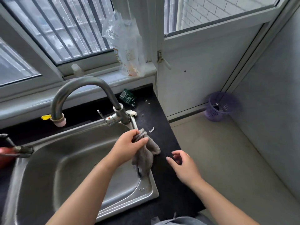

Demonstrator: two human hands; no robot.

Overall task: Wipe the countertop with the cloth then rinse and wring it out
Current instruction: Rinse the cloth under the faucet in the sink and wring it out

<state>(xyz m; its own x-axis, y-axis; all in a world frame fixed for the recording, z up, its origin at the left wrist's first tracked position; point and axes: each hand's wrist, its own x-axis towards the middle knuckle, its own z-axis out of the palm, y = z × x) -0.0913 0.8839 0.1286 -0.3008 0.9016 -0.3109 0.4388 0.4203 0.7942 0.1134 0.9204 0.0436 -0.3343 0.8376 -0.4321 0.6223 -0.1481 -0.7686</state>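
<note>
Black countertop (pixel 164 127) bears white scraps (pixel 151 129); left hand (pixel 129 146) grips grey cloth (pixel 144 158), right hand (pixel 183 164) loosely open

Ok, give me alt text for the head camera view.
The left hand holds a grey cloth bunched over the right edge of a steel sink, while the open right hand hovers above the black countertop. White scraps dot the counter beside the tap.

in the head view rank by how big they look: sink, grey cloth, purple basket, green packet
1. sink
2. grey cloth
3. purple basket, close to the cloth in apparent size and farther away, so that order is unsure
4. green packet
</note>
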